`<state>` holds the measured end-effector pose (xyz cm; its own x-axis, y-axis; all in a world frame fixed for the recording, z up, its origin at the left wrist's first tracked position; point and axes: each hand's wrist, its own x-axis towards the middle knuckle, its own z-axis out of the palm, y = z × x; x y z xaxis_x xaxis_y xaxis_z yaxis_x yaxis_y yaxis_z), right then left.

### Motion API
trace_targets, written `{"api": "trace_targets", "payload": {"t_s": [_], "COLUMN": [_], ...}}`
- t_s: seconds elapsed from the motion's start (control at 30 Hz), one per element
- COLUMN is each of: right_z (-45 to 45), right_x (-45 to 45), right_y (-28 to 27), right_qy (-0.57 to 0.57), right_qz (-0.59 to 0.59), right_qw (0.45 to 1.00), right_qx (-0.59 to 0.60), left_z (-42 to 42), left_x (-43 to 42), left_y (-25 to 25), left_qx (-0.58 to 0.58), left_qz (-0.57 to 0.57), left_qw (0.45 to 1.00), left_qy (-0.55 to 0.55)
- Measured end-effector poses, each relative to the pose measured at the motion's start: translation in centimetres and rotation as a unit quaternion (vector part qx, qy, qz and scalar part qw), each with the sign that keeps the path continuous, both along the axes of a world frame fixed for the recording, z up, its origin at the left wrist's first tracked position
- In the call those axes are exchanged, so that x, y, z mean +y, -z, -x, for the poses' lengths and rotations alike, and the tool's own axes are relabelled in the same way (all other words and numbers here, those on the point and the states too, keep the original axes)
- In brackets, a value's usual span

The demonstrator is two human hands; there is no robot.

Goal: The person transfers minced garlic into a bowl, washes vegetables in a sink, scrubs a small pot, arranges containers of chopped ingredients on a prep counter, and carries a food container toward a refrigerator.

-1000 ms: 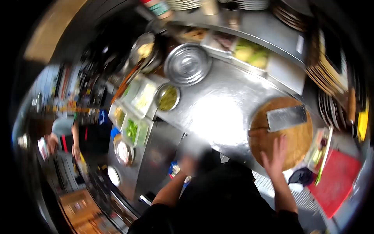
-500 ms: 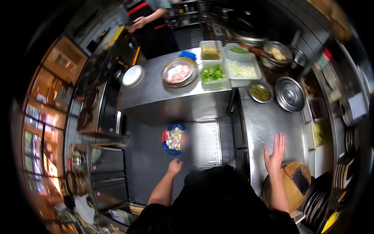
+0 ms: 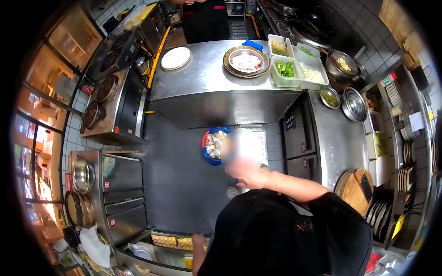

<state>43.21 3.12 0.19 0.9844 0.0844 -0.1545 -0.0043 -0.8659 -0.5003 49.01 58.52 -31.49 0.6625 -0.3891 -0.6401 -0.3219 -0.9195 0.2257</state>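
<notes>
My right hand (image 3: 251,178) reaches across in front of my dark shirt, above the floor and near a waste bin (image 3: 206,154) with a blue liner and red rim. A pale blurred patch hides part of that hand, so its grip is unclear. Low in the picture, my left hand (image 3: 199,240) is beside yellow packs (image 3: 186,243) at the lower counter; its fingers are too small and blurred to read. A cleaver (image 3: 366,186) lies on the round wooden board (image 3: 352,193) at the right, away from both hands.
A steel counter (image 3: 202,85) ahead bears white plates (image 3: 176,58), a meat bowl (image 3: 246,61) and a tub of greens (image 3: 286,73). Another person (image 3: 206,23) stands behind it. The right counter (image 3: 338,147) carries metal bowls. Steel cabinets (image 3: 124,179) stand left.
The view has turned toward the floor and left side. My right hand has left the right counter and swung across my body. My left hand has moved down and back, toward the lower counter.
</notes>
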Motion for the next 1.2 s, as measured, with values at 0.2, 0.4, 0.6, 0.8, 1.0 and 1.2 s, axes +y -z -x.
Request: {"api": "trace_targets", "payload": {"t_s": [0.2, 0.4, 0.6, 0.8, 1.0, 1.2], "right_z": [-8.9, -17.5, -29.0, -43.9, -58.5, -71.0], "right_x": [4.3, 3.0, 0.1, -0.5, 0.1, -0.1], "right_y": [1.6, 3.3, 7.1, 6.0, 3.2, 3.6], "right_qy": [-0.076, -0.039, 0.020, -0.036, -0.073, -0.047], "right_qz": [0.034, 0.037, 0.064, 0.082, 0.080, 0.105], "right_qw": [0.995, 0.997, 0.989, 0.984, 0.991, 0.988], "right_qx": [0.053, 0.053, 0.130, 0.151, 0.081, 0.102], "left_z": [-1.6, -12.2, -27.4, -40.4, -51.8, -64.8], "left_x": [-2.8, -6.7, -8.1, -5.9, 0.0, -8.9], "left_y": [-4.6, -4.7, -6.5, -9.1, -6.6, -13.1], "left_qx": [0.027, 0.061, 0.049, 0.026, -0.033, -0.114], "left_qz": [0.130, 0.112, 0.092, 0.085, 0.172, 0.060], "left_qw": [0.910, 0.950, 0.957, 0.948, 0.924, 0.977], "left_qy": [-0.392, -0.287, -0.271, -0.306, -0.339, -0.173]}}
